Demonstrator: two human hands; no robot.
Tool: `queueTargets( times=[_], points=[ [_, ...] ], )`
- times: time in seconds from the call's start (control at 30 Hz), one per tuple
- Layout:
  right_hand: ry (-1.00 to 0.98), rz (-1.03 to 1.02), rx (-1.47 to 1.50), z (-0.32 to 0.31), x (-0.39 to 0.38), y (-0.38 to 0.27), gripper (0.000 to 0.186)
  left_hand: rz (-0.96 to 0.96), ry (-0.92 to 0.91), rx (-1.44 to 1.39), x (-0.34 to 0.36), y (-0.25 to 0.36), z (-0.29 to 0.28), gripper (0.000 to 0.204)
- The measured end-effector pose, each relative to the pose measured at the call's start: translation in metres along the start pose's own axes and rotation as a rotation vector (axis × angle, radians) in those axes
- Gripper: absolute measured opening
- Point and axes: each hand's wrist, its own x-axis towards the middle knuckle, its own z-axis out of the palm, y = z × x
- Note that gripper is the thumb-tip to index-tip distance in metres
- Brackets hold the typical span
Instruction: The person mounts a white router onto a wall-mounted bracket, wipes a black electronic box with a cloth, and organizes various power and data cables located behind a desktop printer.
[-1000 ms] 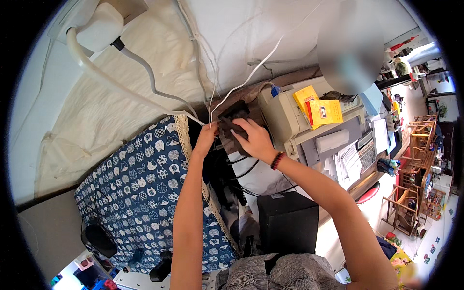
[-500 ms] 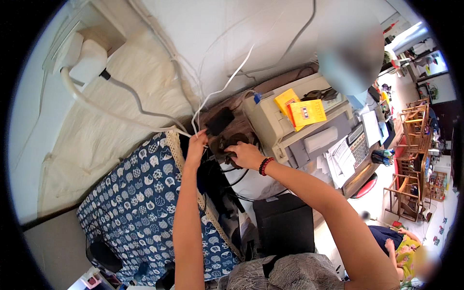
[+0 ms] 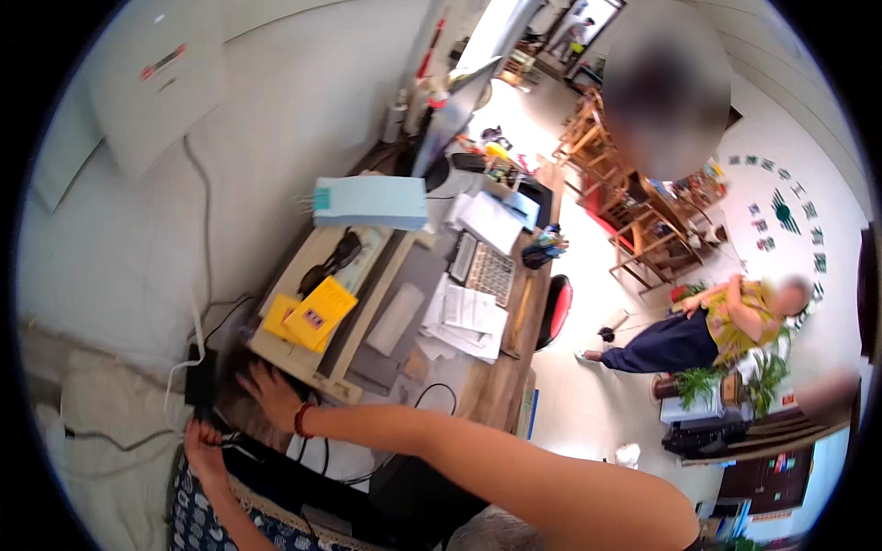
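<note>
My left hand [image 3: 204, 447] is closed around thin cables at the gap between the wall and the desk, just below a black power adapter [image 3: 200, 376]. A white cable [image 3: 172, 386] runs up past the adapter along the wall. My right hand [image 3: 269, 397], with a red bead bracelet at its wrist, lies with fingers spread on the dark desk corner beside the beige printer [image 3: 340, 375]. I see nothing held in it. Two yellow packets [image 3: 317, 312] and a pair of sunglasses [image 3: 335, 262] rest on the printer. What lies under the left fingers is partly hidden.
Black cables [image 3: 323, 459] hang below the desk edge. Beyond the printer are a light blue box [image 3: 370, 202], papers [image 3: 469, 317], a keyboard [image 3: 490, 274] and a pen holder [image 3: 544, 248]. A blue patterned cloth [image 3: 197, 505] lies near me. Across the room stands a person [image 3: 735, 321] in a yellow top.
My view has swung toward the room at the right. The right hand has let go of the dark brown item and spread its fingers on the desk corner. The left still grips the cables.
</note>
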Motion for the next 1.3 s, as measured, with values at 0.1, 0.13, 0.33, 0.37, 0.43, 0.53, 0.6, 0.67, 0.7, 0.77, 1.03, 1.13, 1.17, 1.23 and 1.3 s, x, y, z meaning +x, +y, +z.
queueTargets(
  times=[0.1,0.13,0.33,0.37,0.43,0.53,0.6,0.67,0.7,0.77,1.03,1.13,1.17,1.23,1.3],
  points=[
    [0.045,-0.179,-0.093,0.006,-0.001,0.001,0.056,-0.017,0.178,0.013,-0.011,0.013,0.014,0.017],
    [0.091,-0.198,0.049,0.003,0.006,-0.019,0.052,-0.006,0.088,-0.052,-0.009,0.016,-0.017,0.014],
    [0.028,-0.173,-0.147,0.018,0.023,0.005,0.044,0.027,0.065,-0.156,0.000,0.005,0.024,0.021],
    [-0.020,-0.221,-0.403,0.031,0.023,0.001,0.047,0.013,0.090,-0.181,-0.001,0.008,0.025,0.028],
    [-0.096,-0.260,-0.676,0.038,0.030,-0.018,0.049,0.025,0.121,-0.121,-0.011,0.019,0.033,0.032],
    [0.006,-0.369,-0.674,0.004,0.053,-0.052,0.048,0.064,0.146,-0.145,-0.030,0.030,0.018,0.030],
    [-0.046,-0.235,-0.861,0.013,0.070,-0.027,0.047,0.046,0.141,-0.150,-0.022,0.027,0.038,0.032],
    [-0.283,-0.163,-0.952,0.011,0.079,-0.031,0.047,0.054,0.139,-0.141,-0.023,0.028,0.037,0.033],
    [-0.318,-0.141,-0.955,0.011,0.082,-0.036,0.047,0.063,0.149,-0.138,-0.024,0.026,0.036,0.034],
    [-0.384,-0.116,-0.949,0.008,0.083,-0.042,0.047,0.062,0.162,-0.135,-0.023,0.025,0.036,0.033],
    [-0.180,-0.426,-0.606,0.012,0.033,0.004,0.029,0.071,0.123,-0.213,-0.011,0.023,0.047,0.030],
    [-0.262,-0.520,-0.399,-0.012,0.004,0.003,0.028,0.087,0.170,-0.220,-0.015,0.024,0.041,0.032],
    [-0.295,-0.550,-0.381,-0.019,-0.005,0.008,0.028,0.089,0.170,-0.213,-0.014,0.022,0.039,0.032],
    [-0.371,-0.590,-0.319,-0.031,-0.015,0.015,0.029,0.096,0.172,-0.181,-0.012,0.022,0.035,0.033],
    [-0.560,-0.558,-0.245,-0.038,-0.012,0.018,0.029,0.108,0.178,-0.132,-0.013,0.024,0.033,0.034]
  ],
)
